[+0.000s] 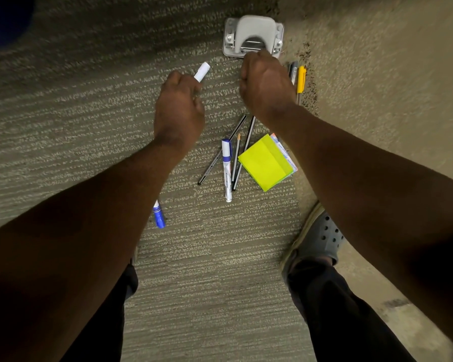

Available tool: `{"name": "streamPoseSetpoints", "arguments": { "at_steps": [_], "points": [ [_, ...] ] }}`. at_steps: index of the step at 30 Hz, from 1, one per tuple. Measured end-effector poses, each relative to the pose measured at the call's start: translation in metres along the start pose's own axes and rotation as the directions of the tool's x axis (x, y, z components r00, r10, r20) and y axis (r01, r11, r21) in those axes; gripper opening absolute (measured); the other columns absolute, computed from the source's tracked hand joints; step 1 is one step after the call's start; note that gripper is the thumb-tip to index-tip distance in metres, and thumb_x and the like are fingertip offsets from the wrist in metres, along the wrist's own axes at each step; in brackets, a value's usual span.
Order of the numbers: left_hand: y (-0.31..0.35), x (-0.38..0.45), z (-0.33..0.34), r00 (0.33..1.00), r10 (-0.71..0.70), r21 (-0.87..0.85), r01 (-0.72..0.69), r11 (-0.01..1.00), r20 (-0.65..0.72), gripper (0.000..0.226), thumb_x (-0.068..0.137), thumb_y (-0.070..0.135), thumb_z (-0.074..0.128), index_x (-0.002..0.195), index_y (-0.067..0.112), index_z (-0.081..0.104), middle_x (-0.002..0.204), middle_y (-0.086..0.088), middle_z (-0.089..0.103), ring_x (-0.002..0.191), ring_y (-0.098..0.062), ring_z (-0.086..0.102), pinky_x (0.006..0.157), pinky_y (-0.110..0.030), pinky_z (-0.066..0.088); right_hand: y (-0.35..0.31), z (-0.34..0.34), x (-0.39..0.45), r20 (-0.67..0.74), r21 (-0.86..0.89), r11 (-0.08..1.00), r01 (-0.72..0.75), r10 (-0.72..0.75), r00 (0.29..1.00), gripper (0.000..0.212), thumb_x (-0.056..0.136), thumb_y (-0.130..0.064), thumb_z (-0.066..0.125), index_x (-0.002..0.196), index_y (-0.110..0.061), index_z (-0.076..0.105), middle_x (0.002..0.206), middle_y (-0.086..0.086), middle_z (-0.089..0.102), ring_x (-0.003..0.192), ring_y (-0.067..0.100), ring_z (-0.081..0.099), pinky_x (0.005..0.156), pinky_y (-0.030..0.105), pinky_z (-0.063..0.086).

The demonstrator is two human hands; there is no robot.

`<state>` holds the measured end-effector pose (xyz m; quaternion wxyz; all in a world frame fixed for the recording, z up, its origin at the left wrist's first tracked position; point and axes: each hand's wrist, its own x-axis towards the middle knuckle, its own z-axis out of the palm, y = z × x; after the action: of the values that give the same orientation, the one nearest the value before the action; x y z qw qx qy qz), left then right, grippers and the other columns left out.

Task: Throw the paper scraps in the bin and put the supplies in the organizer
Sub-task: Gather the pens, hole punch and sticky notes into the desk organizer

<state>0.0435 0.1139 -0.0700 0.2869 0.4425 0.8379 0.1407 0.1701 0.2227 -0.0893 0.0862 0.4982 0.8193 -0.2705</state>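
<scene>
The floor is ribbed grey-beige carpet [63, 131]; along the right of the frame it meets a smoother tan surface [377, 74], with dark crumbs scattered on the seam. At centre, the left hand [179, 111] is curled around a white marker [202, 71] whose end sticks out toward the top. The right hand [266, 82] is fisted just below a grey hole punch [253, 35] at top centre; whether it grips anything, I cannot tell. Beside it lie a yellow pen [301, 79] and darker pens. Lower centre: a blue-capped marker [226, 168], thin pencils [220, 155], yellow sticky notes [266, 163]. Another blue marker [158, 215] lies under the left forearm. A grey clog [322, 236] shows lower right
</scene>
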Motion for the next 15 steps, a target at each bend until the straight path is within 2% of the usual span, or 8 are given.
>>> {"name": "streamPoseSetpoints", "arguments": {
  "at_steps": [3, 5, 6, 7, 9, 11, 13, 15],
  "points": [
    [-0.004, -0.001, -0.001, 1.000, 0.022, -0.017, -0.022, 1.000, 0.010, 0.023, 0.087, 0.002, 0.054, 0.108, 0.005, 0.062, 0.113, -0.013, 0.058, 0.099, -0.022, 0.057, 0.078, -0.019, 0.041, 0.002, -0.006, -0.006, 0.043, 0.147, 0.989, -0.023, 0.017, 0.999, 0.017, 0.084, -0.010, 0.050, 0.097, -0.010, 0.061, 0.102, 0.012, 0.062, 0.093, 0.025, 0.059, 0.079, 0.031, 0.046],
    [-0.007, -0.004, -0.001, 0.999, 0.036, -0.023, -0.035, 0.999, 0.012, 0.023, 0.087, 0.004, 0.055, 0.108, 0.005, 0.063, 0.110, -0.013, 0.059, 0.096, -0.022, 0.058, 0.077, -0.021, 0.042, 0.009, -0.013, -0.015, 0.044, 0.340, 0.929, -0.149, 0.143, 0.989, 0.004, 0.079, -0.015, 0.053, 0.078, -0.016, 0.056, 0.079, 0.001, 0.060, 0.072, 0.013, 0.054, 0.066, 0.021, 0.043],
    [-0.009, -0.006, -0.001, 0.999, 0.040, -0.030, -0.039, 0.999, 0.011, 0.022, 0.087, 0.004, 0.055, 0.107, 0.005, 0.063, 0.109, -0.013, 0.060, 0.094, -0.021, 0.058, 0.076, -0.022, 0.043, 0.015, -0.017, -0.021, 0.055, 0.421, 0.878, -0.229, 0.228, 0.972, 0.005, 0.078, -0.017, 0.055, 0.073, -0.019, 0.054, 0.071, -0.002, 0.058, 0.065, 0.010, 0.051, 0.060, 0.017, 0.040],
    [-0.010, -0.009, 0.000, 0.999, 0.043, -0.037, -0.042, 0.998, 0.011, 0.021, 0.087, 0.005, 0.054, 0.107, 0.005, 0.063, 0.108, -0.013, 0.060, 0.091, -0.021, 0.058, 0.075, -0.023, 0.043, 0.023, -0.020, -0.028, 0.085, 0.490, 0.816, -0.307, 0.305, 0.948, 0.007, 0.077, -0.019, 0.056, 0.070, -0.021, 0.053, 0.069, -0.001, 0.059, 0.063, 0.010, 0.051, 0.062, 0.018, 0.041],
    [-0.014, -0.018, 0.002, 0.998, 0.054, -0.038, -0.053, 0.998, 0.020, 0.020, 0.088, 0.007, 0.053, 0.104, 0.005, 0.064, 0.103, -0.014, 0.062, 0.085, -0.022, 0.058, 0.074, -0.027, 0.045, 0.039, -0.027, -0.045, 0.170, 0.602, 0.674, -0.429, 0.417, 0.893, 0.010, 0.073, -0.021, 0.058, 0.066, -0.022, 0.050, 0.075, 0.013, 0.065, 0.065, 0.018, 0.056, 0.066, 0.031, 0.046],
    [-0.017, -0.030, 0.006, 0.996, 0.067, -0.039, -0.065, 0.997, 0.060, 0.019, 0.088, 0.008, 0.053, 0.103, 0.005, 0.066, 0.095, -0.015, 0.063, 0.081, -0.026, 0.060, 0.073, -0.034, 0.050, 0.052, -0.030, -0.065, 0.233, 0.652, 0.585, -0.483, 0.451, 0.861, 0.009, 0.069, -0.018, 0.056, 0.066, -0.022, 0.048, 0.072, 0.017, 0.064, 0.057, 0.018, 0.056, 0.059, 0.036, 0.045],
    [-0.017, -0.043, 0.011, 0.986, 0.108, -0.058, -0.101, 0.993, 0.129, 0.023, 0.089, 0.009, 0.056, 0.108, 0.007, 0.067, 0.095, -0.016, 0.064, 0.080, -0.028, 0.060, 0.072, -0.036, 0.052, 0.061, -0.027, -0.084, 0.276, 0.665, 0.550, -0.505, 0.448, 0.850, 0.009, 0.067, -0.013, 0.054, 0.066, -0.021, 0.051, 0.067, 0.012, 0.061, 0.054, 0.018, 0.053, 0.056, 0.034, 0.043],
    [-0.015, -0.056, 0.016, 0.949, 0.212, -0.081, -0.198, 0.977, 0.233, 0.030, 0.090, 0.010, 0.057, 0.119, 0.013, 0.065, 0.099, -0.014, 0.064, 0.079, -0.024, 0.060, 0.068, -0.032, 0.051, 0.066, -0.017, -0.100, 0.281, 0.607, 0.595, -0.527, 0.460, 0.842, 0.013, 0.071, -0.012, 0.056, 0.066, -0.024, 0.058, 0.067, 0.004, 0.063, 0.059, 0.020, 0.057, 0.060, 0.037, 0.045]
  ]
}}
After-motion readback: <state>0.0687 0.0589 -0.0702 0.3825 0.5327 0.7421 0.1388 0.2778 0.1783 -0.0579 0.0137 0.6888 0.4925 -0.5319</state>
